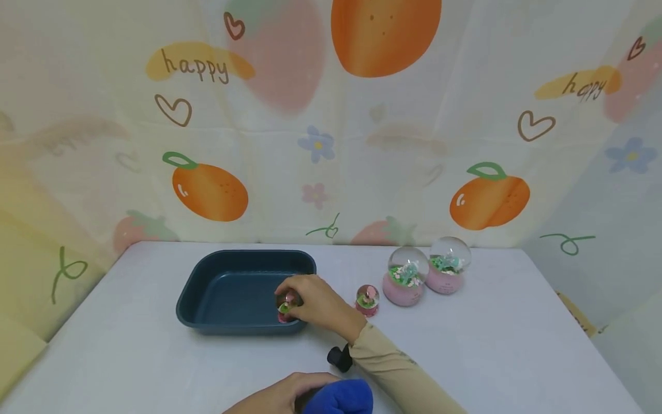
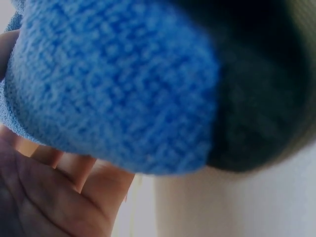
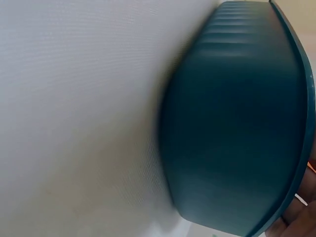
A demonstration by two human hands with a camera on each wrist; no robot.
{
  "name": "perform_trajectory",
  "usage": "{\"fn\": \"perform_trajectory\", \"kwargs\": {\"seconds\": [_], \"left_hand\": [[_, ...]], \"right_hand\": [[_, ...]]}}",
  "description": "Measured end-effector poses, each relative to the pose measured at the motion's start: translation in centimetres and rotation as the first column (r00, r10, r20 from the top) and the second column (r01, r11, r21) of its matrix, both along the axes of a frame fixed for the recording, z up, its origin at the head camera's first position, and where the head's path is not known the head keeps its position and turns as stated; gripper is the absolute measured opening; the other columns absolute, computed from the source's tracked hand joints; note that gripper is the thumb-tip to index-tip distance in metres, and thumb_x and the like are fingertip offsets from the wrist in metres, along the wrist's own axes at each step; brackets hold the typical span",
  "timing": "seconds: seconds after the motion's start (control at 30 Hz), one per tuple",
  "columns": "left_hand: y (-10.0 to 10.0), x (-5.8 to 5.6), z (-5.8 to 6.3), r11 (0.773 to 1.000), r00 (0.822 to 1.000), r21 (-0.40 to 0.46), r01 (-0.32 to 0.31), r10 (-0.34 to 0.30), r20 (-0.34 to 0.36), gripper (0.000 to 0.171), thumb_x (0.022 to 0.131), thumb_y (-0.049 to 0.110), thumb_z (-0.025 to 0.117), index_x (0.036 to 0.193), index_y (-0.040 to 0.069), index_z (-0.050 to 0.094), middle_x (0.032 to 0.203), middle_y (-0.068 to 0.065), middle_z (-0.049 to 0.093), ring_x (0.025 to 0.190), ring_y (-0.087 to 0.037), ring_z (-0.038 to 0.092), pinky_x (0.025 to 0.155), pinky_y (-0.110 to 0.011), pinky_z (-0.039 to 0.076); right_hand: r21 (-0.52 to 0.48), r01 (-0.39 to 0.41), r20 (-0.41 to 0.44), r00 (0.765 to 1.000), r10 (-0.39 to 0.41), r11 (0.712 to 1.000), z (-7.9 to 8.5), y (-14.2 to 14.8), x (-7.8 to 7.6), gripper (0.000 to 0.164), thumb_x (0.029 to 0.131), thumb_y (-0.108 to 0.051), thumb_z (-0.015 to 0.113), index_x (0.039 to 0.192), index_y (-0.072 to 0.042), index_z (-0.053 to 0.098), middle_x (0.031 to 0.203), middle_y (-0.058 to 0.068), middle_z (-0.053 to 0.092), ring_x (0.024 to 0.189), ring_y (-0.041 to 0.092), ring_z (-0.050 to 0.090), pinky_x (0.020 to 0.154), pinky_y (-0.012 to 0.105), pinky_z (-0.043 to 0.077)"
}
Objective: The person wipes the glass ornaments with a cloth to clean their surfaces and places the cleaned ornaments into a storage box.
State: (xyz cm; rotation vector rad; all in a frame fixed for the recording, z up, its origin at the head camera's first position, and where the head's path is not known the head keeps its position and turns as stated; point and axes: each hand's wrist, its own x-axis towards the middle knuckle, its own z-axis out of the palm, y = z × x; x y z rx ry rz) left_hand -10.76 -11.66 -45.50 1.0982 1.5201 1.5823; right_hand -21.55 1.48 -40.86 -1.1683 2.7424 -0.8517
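The right hand (image 1: 316,299), fingers curled, is pinching a small snow globe (image 1: 286,306) at the tray (image 1: 227,299)'s right end, while the left hand (image 1: 296,386) is clasping blue fabric (image 1: 341,398)!

Soft, slightly dim light lays a faint shadow beneath the near side of the tray (image 1: 233,299), whose base edge blurs in the right-wrist view, while the left-wrist view softens the edge of the blue fabric (image 2: 113,89) before it.

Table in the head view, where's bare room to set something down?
The table is bare left of the dark tray, and right of the beige sleeve, nearer than the large globes. It's crowded around the right hand and its globe, with tray, other small globe and black object close by.
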Motion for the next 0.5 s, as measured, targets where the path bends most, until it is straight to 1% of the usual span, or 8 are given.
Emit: {"fn": "perform_trajectory", "kwargs": {"seconds": [0.03,0.1,0.2,0.23,0.27,0.37,0.5], "left_hand": [[0.0,0.0,0.0,1.0,1.0,-0.012,-0.005,0.006,0.015,0.047,0.096,0.004,0.06,0.141,0.001,0.047,0.128,-0.028,0.058,0.112,-0.001,0.058,0.1,-0.024,0.049],[0.1,0.1,0.2,0.999,0.997,-0.047,-0.013,0.016,0.07,0.047,0.097,0.008,0.061,0.142,0.006,0.048,0.132,-0.02,0.06,0.113,-0.001,0.059,0.101,-0.024,0.048],[0.2,0.2,0.2,0.999,0.996,-0.051,-0.018,0.022,0.081,0.049,0.097,0.01,0.062,0.144,0.008,0.048,0.135,-0.013,0.06,0.117,-0.005,0.059,0.101,-0.025,0.048],[0.2,0.3,0.3,0.998,0.994,-0.066,-0.02,0.027,0.106,0.049,0.097,0.012,0.062,0.144,0.01,0.048,0.136,-0.01,0.059,0.118,-0.005,0.059,0.102,-0.025,0.047],[0.2,0.3,0.3,0.997,0.993,-0.075,-0.021,0.03,0.117,0.049,0.097,0.013,0.062,0.144,0.012,0.048,0.137,-0.009,0.059,0.118,-0.005,0.059,0.102,-0.025,0.047],[0.1,0.3,0.3,0.997,0.992,-0.08,-0.02,0.03,0.123,0.049,0.098,0.016,0.062,0.144,0.011,0.047,0.137,-0.011,0.059,0.117,-0.005,0.059,0.102,-0.025,0.048],[0.0,0.3,0.4,0.996,0.994,-0.078,-0.03,0.038,0.1,0.05,0.097,0.02,0.063,0.144,0.009,0.048,0.136,-0.01,0.06,0.116,-0.005,0.06,0.1,-0.025,0.049]], "right_hand": [[0.004,-0.002,0.01,1.0,0.002,1.0,0.1,0.0,0.0,0.034,0.084,-0.018,0.08,0.116,-0.014,0.07,0.111,0.0,0.072,0.102,0.011,0.064,0.09,0.021,0.05],[0.012,-0.004,0.027,1.0,0.004,1.0,0.2,0.1,-0.1,0.037,0.084,-0.019,0.08,0.119,-0.013,0.068,0.114,0.001,0.071,0.104,0.012,0.064,0.09,0.021,0.05],[0.004,-0.007,0.05,0.999,0.007,1.0,0.4,0.4,-0.1,0.043,0.085,-0.02,0.079,0.124,-0.013,0.066,0.123,0.001,0.069,0.112,0.013,0.063,0.096,0.024,0.05],[-0.007,-0.01,0.054,0.998,0.01,1.0,0.5,0.6,-0.1,0.044,0.085,-0.02,0.079,0.126,-0.013,0.065,0.125,0.002,0.068,0.115,0.014,0.063,0.098,0.026,0.049],[-0.019,-0.012,0.06,0.998,0.013,1.0,0.6,0.8,0.0,0.045,0.085,-0.021,0.079,0.127,-0.013,0.064,0.128,0.002,0.067,0.119,0.016,0.061,0.101,0.028,0.049],[-0.084,-0.015,0.089,0.996,0.022,0.996,0.9,1.6,0.4,0.046,0.085,-0.021,0.079,0.128,-0.013,0.063,0.132,0.002,0.065,0.126,0.018,0.058,0.106,0.033,0.046],[-0.19,0.003,0.135,0.991,0.023,0.982,1.5,3.0,1.2,0.048,0.084,-0.022,0.08,0.128,-0.012,0.063,0.131,0.002,0.065,0.126,0.021,0.058,0.106,0.039,0.046]]}}
